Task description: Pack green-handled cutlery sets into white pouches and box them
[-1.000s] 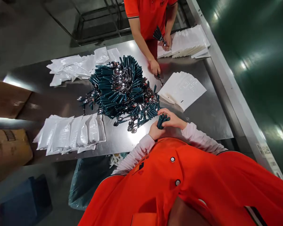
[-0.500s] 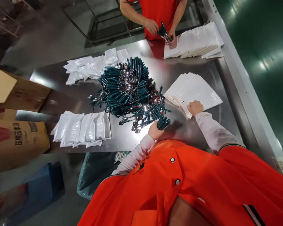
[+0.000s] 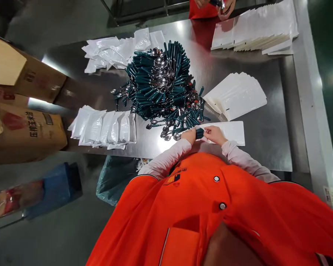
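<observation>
My left hand is closed round a bundle of spoons whose dark green handles point to the right. My right hand pinches the near end of a white plastic bag, right beside the handle ends. Whether the handles are inside the bag's mouth I cannot tell. Just beyond my left hand rises a big heap of spoons with green handles and shiny bowls. A fanned stack of flat white bags lies beyond my right hand.
Filled white packets lie in a row at the left, and more packets lie at the far left. Opposite, a co-worker's hands hold spoons near another bag stack. Cardboard boxes stand left of the metal table.
My right hand has drawn one bag off the fanned stack and brought it left and nearer, up to the spoons in my left hand. The camera view has shifted.
</observation>
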`<state>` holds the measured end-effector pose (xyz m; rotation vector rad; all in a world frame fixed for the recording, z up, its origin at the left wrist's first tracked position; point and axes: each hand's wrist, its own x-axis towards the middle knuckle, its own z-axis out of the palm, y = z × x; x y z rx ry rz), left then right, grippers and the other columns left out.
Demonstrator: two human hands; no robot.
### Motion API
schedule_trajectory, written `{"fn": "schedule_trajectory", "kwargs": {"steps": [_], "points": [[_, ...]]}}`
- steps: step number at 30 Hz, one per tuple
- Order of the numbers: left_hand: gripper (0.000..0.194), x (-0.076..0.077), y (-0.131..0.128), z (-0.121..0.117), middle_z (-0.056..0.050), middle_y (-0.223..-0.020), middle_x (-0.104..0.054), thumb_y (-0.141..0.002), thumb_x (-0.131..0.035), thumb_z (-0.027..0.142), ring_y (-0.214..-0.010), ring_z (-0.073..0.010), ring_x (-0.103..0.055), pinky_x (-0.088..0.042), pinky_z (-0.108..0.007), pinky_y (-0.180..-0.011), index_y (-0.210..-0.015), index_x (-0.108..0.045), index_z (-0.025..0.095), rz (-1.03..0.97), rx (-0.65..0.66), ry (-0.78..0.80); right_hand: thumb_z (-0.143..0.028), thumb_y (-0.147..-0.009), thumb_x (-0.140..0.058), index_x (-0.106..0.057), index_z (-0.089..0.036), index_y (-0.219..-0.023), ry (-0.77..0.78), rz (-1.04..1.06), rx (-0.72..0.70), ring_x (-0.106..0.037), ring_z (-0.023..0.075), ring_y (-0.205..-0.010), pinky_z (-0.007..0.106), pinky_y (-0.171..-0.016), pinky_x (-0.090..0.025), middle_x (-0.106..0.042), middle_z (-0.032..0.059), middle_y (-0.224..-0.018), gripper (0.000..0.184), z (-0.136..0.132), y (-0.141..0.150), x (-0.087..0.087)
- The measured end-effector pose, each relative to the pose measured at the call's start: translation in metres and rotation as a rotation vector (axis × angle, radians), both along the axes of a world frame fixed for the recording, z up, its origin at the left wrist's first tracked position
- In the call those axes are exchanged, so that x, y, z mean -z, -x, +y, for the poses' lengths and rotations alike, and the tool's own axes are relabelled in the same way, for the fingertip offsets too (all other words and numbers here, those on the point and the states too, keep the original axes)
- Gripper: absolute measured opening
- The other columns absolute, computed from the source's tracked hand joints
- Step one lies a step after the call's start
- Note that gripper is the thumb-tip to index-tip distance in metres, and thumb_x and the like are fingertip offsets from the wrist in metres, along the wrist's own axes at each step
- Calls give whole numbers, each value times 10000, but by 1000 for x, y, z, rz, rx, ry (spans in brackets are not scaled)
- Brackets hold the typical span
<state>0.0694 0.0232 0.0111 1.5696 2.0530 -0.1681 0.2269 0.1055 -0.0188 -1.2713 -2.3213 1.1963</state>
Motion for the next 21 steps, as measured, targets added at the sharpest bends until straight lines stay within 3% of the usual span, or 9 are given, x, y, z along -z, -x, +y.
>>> {"fn": "schedule_trajectory", "kwargs": {"steps": [4,6,9,12,14,15,17,19,21], "points": [[551,-14,-1,5,-234,-1155,-725,-995,-543,203,-1081,-319,-737,-549,-386,-923,-1519,-442,69,14,93,-12,-164,-844,-575,-760,-137,-859,-184,-125,-104,-612,239,-836,338,-790,-438,-706,138,-892,187,-17,15,-18],[565,-21,3,8,-210,-1141,-740,-956,-617,233,-1096,-321,-733,-545,-372,-929,-1488,-490,93,-52,125,12,-179,-876,-578,-755,-150,-876,-224,-90,-152,-604,233,-830,338,-793,-436,-696,135,-893,180,-27,18,-25],[434,-28,12,11,-207,-1177,-737,-943,-655,286,-1160,-329,-711,-532,-358,-959,-1329,-612,94,-91,141,52,-232,-889,-631,-738,-181,-821,-210,-15,-252,-596,230,-808,342,-798,-446,-681,107,-815,137,-29,16,-38],[472,-40,16,11,-229,-1218,-716,-910,-721,300,-1176,-341,-700,-525,-364,-969,-1299,-601,60,-58,143,71,-312,-797,-788,-738,-196,-837,-227,49,-382,-622,259,-899,366,-859,-471,-715,100,-887,132,1,16,-57],[558,-53,17,12,-242,-1226,-702,-869,-780,296,-1170,-353,-696,-523,-372,-961,-1321,-572,46,-27,190,37,-346,-637,-921,-748,-192,-912,-242,70,-373,-623,284,-1016,384,-919,-480,-733,102,-1003,360,34,20,-70],[551,-61,17,14,-247,-1222,-696,-875,-775,286,-1168,-356,-694,-520,-376,-955,-1324,-567,45,-3,220,4,-358,-568,-960,-744,-180,-883,-198,51,-358,-628,274,-1009,377,-911,-489,-734,93,-973,421,50,24,-75],[429,-79,17,17,-251,-1192,-690,-945,-678,256,-1155,-356,-692,-512,-387,-936,-1306,-579,46,59,271,-73,-381,-531,-963,-710,-171,-713,82,-16,-446,-638,209,-805,336,-783,-518,-698,34,-740,376,72,35,-79],[354,-95,16,19,-247,-1161,-684,-1007,-540,222,-1143,-354,-688,-500,-400,-928,-1316,-588,54,121,292,-154,-348,-492,-950,-691,-180,-623,301,69,-520,-607,173,-646,311,-651,-519,-654,-13,-612,335,73,47,-77],[414,-108,17,16,-239,-1158,-673,-1025,-451,198,-1117,-348,-686,-490,-415,-929,-1409,-557,82,161,301,-222,-317,-494,-922,-709,-185,-635,302,273,-468,-608,177,-621,313,-609,-531,-668,-22,-624,287,57,60,-71]]}}
